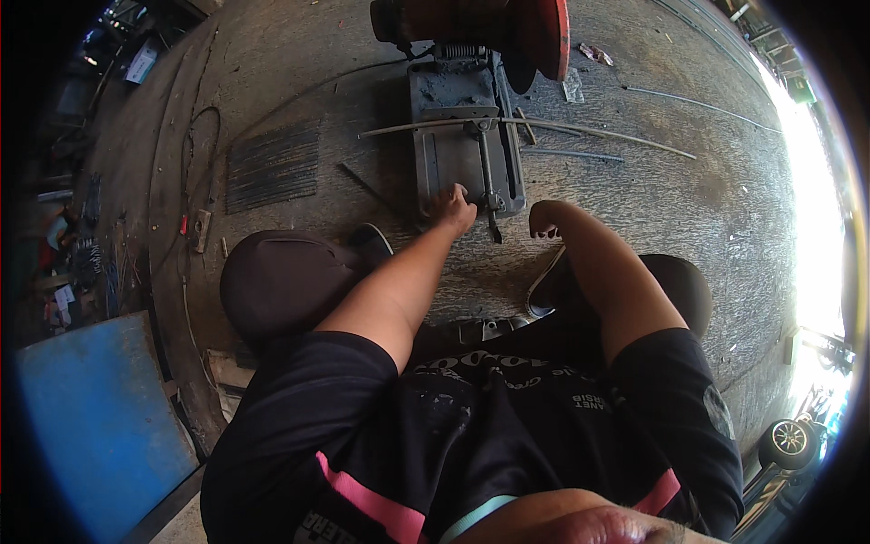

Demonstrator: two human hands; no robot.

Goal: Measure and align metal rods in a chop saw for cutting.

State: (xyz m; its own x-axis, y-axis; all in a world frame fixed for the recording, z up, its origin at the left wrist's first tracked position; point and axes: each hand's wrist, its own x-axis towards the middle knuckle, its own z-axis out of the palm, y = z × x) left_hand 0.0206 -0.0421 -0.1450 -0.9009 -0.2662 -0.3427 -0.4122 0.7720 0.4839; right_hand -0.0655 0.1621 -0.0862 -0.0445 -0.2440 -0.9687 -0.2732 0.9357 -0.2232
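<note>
A cut-off saw with a grey base (pixel 446 172) and an orange-red guard (pixel 553 41) stands on the floor before me. My left hand (pixel 453 210) rests at the near end of the base, its fingers closed; whatever they may hold is hidden. Just right of it is the clamp screw (pixel 487 163) with its dark crank handle (pixel 495 227). A thin metal rod (pixel 616 136) lies across the base at the clamp and sticks out on both sides. Off the base's near right corner hangs my right hand (pixel 546 219), fingers curled in, with nothing visible in them.
On the left lie a row of dark cut rods (pixel 274 168), a cable (pixel 188 172) and a red-handled tool (pixel 184 225). More rods (pixel 580 156) lie right of the saw. A blue panel (pixel 104 422) stands at lower left, a small wheel (pixel 787 444) at lower right.
</note>
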